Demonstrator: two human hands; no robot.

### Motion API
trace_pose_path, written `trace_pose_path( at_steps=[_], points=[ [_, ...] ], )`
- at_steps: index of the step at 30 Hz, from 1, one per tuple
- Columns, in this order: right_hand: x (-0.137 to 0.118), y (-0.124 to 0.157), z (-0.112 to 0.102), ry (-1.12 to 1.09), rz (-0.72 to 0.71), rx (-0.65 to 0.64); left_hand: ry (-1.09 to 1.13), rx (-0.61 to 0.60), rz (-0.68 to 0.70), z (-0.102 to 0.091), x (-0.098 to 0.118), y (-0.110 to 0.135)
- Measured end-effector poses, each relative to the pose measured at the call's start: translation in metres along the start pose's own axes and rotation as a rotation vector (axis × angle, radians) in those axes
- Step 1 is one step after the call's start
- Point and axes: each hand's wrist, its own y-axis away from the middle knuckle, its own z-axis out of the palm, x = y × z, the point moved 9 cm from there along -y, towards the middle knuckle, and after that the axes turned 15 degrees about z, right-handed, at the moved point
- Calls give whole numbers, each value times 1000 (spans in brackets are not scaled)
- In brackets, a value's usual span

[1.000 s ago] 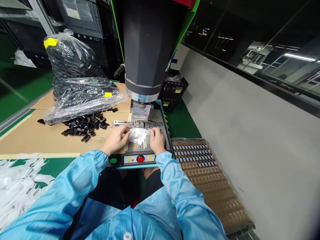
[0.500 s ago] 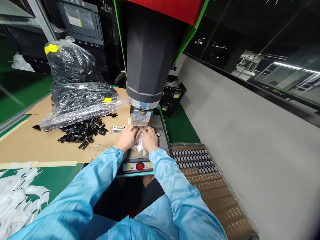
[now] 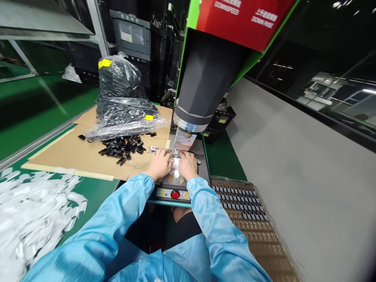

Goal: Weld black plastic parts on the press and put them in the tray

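My left hand [image 3: 160,164] rests at the left side of a metal fixture on the machine bed, fingers stretched forward and slightly bent. On the fixture's right side lies my right hand [image 3: 188,164], its fingers extended over the metal bar. A small light-coloured piece [image 3: 176,151] sits in the gap between the fingertips, just below the machine's metal head [image 3: 185,139]. White crumpled material [image 3: 175,167] lies on the bed between the two hands. The fingertips are small and partly hidden, but I see nothing held in either hand.
Black clips [image 3: 123,148] are heaped on cardboard [image 3: 73,156] at left, before plastic bags [image 3: 123,105] of dark parts. White strips [image 3: 32,215] cover the lower left. A red button [image 3: 175,194] is at the bed's front. At right stands a tray [image 3: 255,239] with rows of grey pieces.
My head view has swung left, so the scene shifts right. My hands have drawn apart a little, and the small piece between them now shows.
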Motion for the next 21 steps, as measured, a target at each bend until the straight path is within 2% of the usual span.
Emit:
trace_pose_path(
  at_steps=[3, 6, 8, 10, 13, 16, 21],
  points=[
    [-11, 2, -5, -29, 7, 68, -45, 145, -233, -37, -49, 51],
    [-47, 5, 4, -68, -44, 44, -135, 241, -490, -66, -98, 111],
    [-81, 5, 20, -87, -120, -38, -178, 240, -597, -74, -121, 140],
    [-114, 1, 41, -77, -184, -115, -192, 209, -643, -73, -134, 157],
    [-153, -10, 72, -19, -231, -190, -162, 173, -634, -65, -139, 162],
    [-178, -20, 95, 31, -249, -230, -94, 139, -538, -56, -132, 151],
    [-191, -24, 105, 64, -260, -237, 88, 59, -286, -42, -113, 130]
  ],
)
